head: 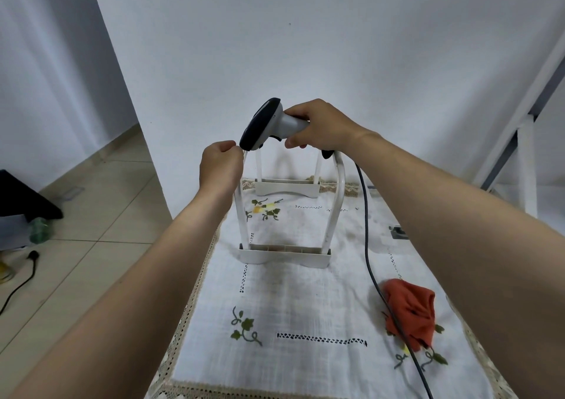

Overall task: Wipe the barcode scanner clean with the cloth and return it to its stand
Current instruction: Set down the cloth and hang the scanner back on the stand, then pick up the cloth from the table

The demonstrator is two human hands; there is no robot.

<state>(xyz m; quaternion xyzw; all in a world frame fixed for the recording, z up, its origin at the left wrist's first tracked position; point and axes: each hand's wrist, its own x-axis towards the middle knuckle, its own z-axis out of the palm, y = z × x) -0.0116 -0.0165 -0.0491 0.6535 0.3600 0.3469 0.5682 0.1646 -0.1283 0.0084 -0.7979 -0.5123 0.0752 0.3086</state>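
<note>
The right hand (321, 128) is clenched around the scanner (269, 123) grip, holding it just above the stand (286, 209). The left hand (218, 169) pinches the stand's top left corner. The scanner's cable (368, 245) trails down across the cloth (409, 313), which lies on the surface (305, 300) nearer right.

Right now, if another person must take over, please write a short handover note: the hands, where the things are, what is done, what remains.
Right hand: closed around the grip of the barcode scanner, held above the top of the stand.
Left hand: pinching the stand's upper left rail, steadying it.
Cloth: orange, crumpled on the tablecloth at the near right, with the scanner's cable running over its edge; neither hand touches it.
Done: wiping seems finished, though cleanliness cannot be judged.
Left: seat the scanner on the stand and release.
</note>
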